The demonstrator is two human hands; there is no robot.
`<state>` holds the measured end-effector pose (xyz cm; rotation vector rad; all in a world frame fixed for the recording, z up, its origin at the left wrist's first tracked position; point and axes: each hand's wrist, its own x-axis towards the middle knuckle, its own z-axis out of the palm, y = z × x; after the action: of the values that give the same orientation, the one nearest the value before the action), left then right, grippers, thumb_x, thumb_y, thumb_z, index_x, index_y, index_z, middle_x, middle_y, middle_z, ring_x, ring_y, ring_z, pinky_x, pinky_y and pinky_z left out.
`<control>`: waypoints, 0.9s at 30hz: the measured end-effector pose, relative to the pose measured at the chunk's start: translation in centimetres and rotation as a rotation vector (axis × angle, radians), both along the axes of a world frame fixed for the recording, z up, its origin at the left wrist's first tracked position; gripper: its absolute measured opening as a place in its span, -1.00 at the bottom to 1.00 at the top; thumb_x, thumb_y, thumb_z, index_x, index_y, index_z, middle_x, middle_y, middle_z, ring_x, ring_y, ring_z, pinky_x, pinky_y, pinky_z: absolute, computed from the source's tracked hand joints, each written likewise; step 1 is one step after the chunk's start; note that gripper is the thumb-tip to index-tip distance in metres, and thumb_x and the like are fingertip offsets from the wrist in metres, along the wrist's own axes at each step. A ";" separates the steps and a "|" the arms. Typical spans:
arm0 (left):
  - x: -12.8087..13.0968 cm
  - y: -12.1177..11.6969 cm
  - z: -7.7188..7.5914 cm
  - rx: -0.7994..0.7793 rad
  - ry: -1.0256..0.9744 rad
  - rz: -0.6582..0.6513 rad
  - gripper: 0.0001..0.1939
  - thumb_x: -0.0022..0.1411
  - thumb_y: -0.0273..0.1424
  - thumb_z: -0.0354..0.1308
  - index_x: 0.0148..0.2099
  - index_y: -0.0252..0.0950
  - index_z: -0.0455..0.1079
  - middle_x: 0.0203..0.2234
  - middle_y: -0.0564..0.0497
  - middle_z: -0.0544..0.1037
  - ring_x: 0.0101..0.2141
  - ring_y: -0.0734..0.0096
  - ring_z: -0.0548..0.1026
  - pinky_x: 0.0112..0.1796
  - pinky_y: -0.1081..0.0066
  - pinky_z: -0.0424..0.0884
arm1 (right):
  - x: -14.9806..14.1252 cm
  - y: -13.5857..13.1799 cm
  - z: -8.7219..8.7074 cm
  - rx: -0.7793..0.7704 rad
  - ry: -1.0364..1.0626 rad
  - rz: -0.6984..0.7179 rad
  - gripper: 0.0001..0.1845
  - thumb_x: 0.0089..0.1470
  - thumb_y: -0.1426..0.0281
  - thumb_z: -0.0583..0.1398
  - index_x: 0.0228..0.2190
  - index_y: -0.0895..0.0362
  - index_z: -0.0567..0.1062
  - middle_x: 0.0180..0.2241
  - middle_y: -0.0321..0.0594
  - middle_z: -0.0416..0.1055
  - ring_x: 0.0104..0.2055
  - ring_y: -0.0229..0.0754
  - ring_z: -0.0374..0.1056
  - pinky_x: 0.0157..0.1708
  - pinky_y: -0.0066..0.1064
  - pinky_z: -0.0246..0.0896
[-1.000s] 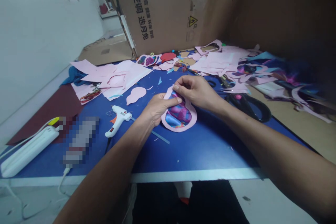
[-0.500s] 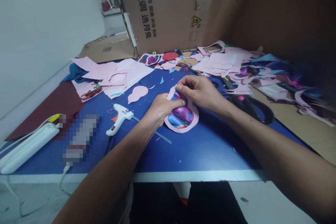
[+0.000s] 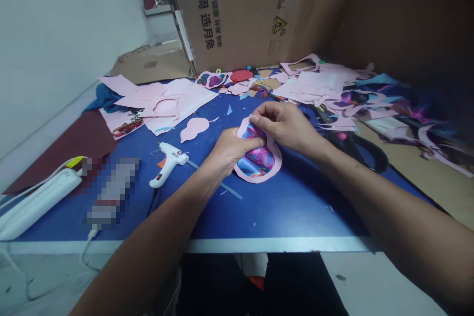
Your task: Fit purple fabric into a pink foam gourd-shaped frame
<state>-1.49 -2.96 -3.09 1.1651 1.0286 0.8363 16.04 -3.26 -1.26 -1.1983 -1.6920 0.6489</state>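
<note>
Head view: pink-bordered, gourd-shaped cutout (image 3: 259, 160) pinched by left hand (image 3: 230, 150) and right hand (image 3: 287, 125) over blue tabletop (image 3: 281, 219).
From it, glue gun (image 3: 168, 161) is laid at nine o'clock, pink offcuts (image 3: 313, 84) heaped at one; twelve is blocked by cardboard (image 3: 244, 19).

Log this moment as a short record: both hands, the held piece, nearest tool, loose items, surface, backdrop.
Left hand: grips the left side of the gourd-shaped piece, thumb across its front
Right hand: fingertips at the piece's narrow top
Held piece: pink border around a glossy blue-and-purple panel
Nearest tool: white glue gun, lying left of the left hand
Loose items: pink cut-out beyond the glue gun; pink scraps heaped at the far right
Surface: blue tabletop
Backdrop: printed cardboard
</note>
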 end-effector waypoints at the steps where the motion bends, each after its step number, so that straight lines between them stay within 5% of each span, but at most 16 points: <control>1: 0.0 0.1 0.0 -0.006 -0.014 -0.014 -0.80 -0.01 -0.48 0.54 -0.30 -0.33 0.63 -0.41 -0.03 0.68 -0.43 0.34 0.59 -0.29 0.34 0.52 | 0.0 0.0 0.0 -0.002 0.000 -0.002 -0.76 0.24 0.21 0.34 -0.39 0.10 0.59 -0.43 -0.21 0.53 -0.34 -0.11 0.37 -0.33 -0.28 0.21; 8: -0.8 1.1 0.7 -0.117 -0.189 -0.155 -0.65 0.10 -0.25 0.61 -0.21 -0.36 0.63 -0.38 -0.08 0.70 -0.42 0.38 0.60 -0.25 0.37 0.56 | 0.8 0.4 0.3 -0.023 0.097 -0.007 -0.71 0.19 0.14 0.38 -0.39 0.09 0.57 -0.41 -0.22 0.52 -0.37 -0.15 0.33 -0.35 -0.30 0.19; 13: -1.7 1.9 1.2 -0.127 -0.168 -0.133 -0.61 0.24 -0.10 0.52 -0.28 -0.33 0.59 -0.46 -0.04 0.63 -0.48 0.39 0.55 -0.31 0.34 0.56 | 2.1 0.7 0.7 -0.029 0.166 -0.032 -0.66 0.16 0.11 0.41 -0.41 0.09 0.55 -0.43 -0.25 0.48 -0.39 -0.17 0.29 -0.38 -0.32 0.17; 27: -1.9 1.6 0.6 -0.067 0.025 -0.204 -0.54 0.03 -0.06 0.63 -0.32 -0.35 0.63 -0.43 -0.11 0.67 -0.43 0.32 0.63 -0.28 0.27 0.66 | 3.1 1.1 0.6 0.004 0.136 -0.072 -0.61 0.17 0.06 0.43 -0.43 0.09 0.54 -0.45 -0.23 0.47 -0.40 -0.18 0.26 -0.40 -0.32 0.14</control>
<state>-3.34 -1.37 -2.52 1.2028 0.9334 0.6232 19.15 -2.12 -0.63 -1.1799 -1.5290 0.6671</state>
